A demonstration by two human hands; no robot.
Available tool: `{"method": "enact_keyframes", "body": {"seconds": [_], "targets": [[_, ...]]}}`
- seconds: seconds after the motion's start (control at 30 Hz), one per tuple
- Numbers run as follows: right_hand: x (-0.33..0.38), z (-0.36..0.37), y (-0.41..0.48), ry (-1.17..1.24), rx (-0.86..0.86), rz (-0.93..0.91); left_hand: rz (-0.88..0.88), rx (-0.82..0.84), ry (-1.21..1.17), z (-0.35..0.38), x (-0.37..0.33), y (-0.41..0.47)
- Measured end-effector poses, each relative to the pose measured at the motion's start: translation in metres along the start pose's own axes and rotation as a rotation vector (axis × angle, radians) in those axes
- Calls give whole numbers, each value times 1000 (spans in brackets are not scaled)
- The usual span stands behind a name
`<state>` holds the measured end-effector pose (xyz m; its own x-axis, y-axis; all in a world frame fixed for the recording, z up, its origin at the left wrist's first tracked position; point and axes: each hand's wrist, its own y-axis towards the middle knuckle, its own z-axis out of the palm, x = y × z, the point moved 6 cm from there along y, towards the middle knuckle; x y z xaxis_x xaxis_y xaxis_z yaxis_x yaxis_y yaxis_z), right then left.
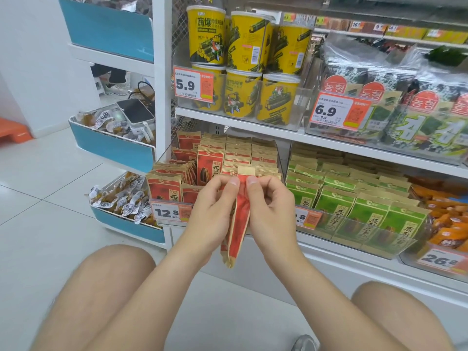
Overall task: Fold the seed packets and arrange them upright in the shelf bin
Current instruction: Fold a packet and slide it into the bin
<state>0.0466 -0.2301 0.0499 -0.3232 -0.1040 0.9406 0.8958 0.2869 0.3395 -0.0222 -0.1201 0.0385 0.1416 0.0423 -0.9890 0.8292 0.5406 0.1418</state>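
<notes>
Head view, person crouched before a shop shelf. Both hands are raised at picture centre and share one red seed packet (239,224). The left hand (215,202) and the right hand (269,202) each pinch the packet's upper end between thumb and curled fingers, thumbs nearly touching. A strip of the kraft-paper top shows just above the thumbnails. The packet hangs edge-on between the palms, its lower end pointing to 6 o'clock, clear of the floor and in front of the shelf's white base.

At 12 o'clock from the hands, directly behind them, is the clear shelf bin (160,159). It holds rows of matching red packets (238,153) standing upright, with a looser group leaning at its 9 o'clock side. A price tag reading 12.8 (168,212) is fixed to the bin's front.

At 3 o'clock from the hands, a neighbouring clear bin carries upright green packets (359,209). Orange snack bags (445,219) lie further out at 3 o'clock.

On the shelf above, at 12 o'clock, stand stacked yellow tubs (243,51). Seaweed packs (410,110) are at 2 o'clock.

At 9 to 10 o'clock, blue-fronted side bins (114,150) hold small wrapped snacks. A dark device with a white cable (135,111) rests in the middle one.

The person's bare knees fill the lower corners, at 7 and 5 o'clock.
</notes>
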Motion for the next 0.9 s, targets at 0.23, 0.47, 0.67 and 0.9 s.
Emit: {"method": "enact_keyframes", "body": {"seconds": [0.23,0.47,0.67,0.9], "targets": [[0,5,0,-87,78,-53,-84,-27,-141,-8,7,4],[2,20,-9,-313,438,-56,-149,-194,-332,-15,13,10],[-6,20,-10,-45,538,137,-117,-242,-392,-19,5,8],[3,-1,4,41,241,75,-75,-7,-250,-7,-5,0]]}}
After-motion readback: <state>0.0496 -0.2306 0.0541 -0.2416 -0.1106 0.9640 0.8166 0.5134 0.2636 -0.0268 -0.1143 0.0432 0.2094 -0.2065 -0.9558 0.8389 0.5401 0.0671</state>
